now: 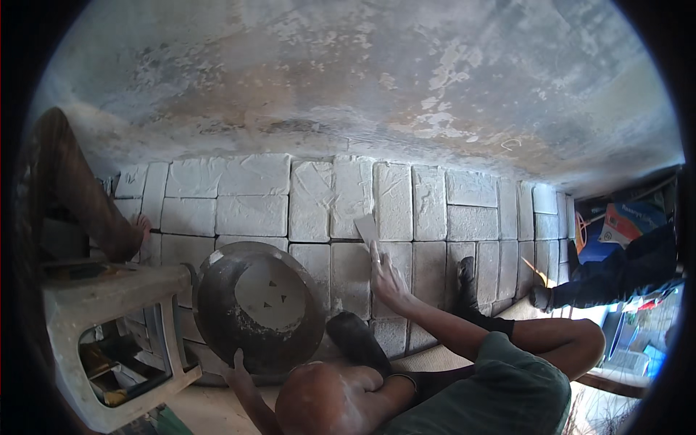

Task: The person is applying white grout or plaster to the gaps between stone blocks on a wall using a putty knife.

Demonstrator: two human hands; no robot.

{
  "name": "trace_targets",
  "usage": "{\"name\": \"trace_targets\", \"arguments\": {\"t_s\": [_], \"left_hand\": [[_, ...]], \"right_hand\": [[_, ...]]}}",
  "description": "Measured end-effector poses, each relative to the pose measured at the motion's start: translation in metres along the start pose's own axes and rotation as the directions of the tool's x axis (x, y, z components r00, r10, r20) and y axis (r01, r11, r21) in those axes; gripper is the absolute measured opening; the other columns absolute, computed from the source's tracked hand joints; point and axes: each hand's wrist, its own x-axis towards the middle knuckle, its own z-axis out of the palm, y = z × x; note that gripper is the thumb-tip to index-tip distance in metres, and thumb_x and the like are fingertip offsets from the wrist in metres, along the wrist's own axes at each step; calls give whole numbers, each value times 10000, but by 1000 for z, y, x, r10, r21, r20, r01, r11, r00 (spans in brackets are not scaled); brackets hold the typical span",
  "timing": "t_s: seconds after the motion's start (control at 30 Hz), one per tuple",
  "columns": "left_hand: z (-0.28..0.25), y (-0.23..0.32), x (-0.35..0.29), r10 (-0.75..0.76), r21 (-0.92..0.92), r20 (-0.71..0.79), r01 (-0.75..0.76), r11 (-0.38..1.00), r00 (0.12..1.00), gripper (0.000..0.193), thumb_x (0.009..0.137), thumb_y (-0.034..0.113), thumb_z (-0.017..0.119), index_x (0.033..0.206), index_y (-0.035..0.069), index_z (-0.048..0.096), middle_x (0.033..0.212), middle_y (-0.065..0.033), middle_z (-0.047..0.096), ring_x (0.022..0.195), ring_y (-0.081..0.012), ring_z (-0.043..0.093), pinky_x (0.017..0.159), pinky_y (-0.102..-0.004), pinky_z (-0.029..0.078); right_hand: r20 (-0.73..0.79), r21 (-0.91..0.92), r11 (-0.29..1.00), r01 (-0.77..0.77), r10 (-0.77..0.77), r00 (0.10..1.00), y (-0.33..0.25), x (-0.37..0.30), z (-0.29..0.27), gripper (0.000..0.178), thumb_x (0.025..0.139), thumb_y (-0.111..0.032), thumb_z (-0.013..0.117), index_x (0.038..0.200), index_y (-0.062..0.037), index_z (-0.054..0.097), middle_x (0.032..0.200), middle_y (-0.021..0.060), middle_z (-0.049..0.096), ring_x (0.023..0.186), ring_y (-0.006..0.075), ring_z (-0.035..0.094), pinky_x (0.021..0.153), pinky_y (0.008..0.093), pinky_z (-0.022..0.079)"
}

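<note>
Closest to me, at the lower edge of the frame, the left hand point(235, 375) is at the rim of a round dark pan point(293, 341); one finger shows against the rim, but I cannot tell whether its grip clasps it. The pan sits left of centre, with pale paste point(252, 290) across part of its bottom, so there looks to be a good share left to use. A pale plastic stool point(101, 286) stands at the left.

At the centre, the right hand's point(390, 284) grip is closed around a flat scraper point(367, 228), its blade pointing up-frame over the seam between rows of blocks; whether it touches them I can't make out.

The nearer blocks point(351, 272) look dull grey and mostly bare. The farther blocks point(351, 192) look whiter and streaked, as if already coated, so I judge the spreading partway along, with the nearer rows perhaps left. Beyond them, across the top of the frame, rises a blotchy wall point(326, 80).
</note>
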Motion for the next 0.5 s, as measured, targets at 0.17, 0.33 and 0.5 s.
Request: {"name": "trace_targets", "arguments": {"t_s": [0.17, 0.33, 0.5], "left_hand": [[11, 7, 9, -45, 207, -28, 50, 977, 999, 520, 787, 184, 641, 1158, -120, 443, 1138, -207, 511, 1009, -296, 507, 902, -361, 393], [5, -14, 18, 2, 116, -30, 2, 993, 1000, 544, 786, 188, 640, 1181, -122, 429, 1174, -223, 503, 1034, -304, 505, 914, -360, 390], [8, 2, 3, -47, 134, -37, 52, 990, 998, 587, 786, 206, 637, 1214, -122, 406, 1194, -230, 501, 1049, -318, 506, 923, -360, 388]], "right_hand": [[-59, 101, 990, -95, 101, 993, 0, 70, -14, 618, 815, -26, 363, 1392, 22, 150, 1136, 409, 410, 857, 500, 547, 736, 511, 470], [-315, 115, 991, -67, 100, 944, 4, 145, -10, 595, 805, -21, 368, 1376, 34, 212, 1087, 367, 462, 827, 454, 570, 741, 493, 474], [-96, 121, 938, -324, 335, 937, -26, 165, -16, 595, 841, -36, 386, 1393, 19, 172, 1074, 293, 500, 904, 399, 574, 762, 463, 482]]}}
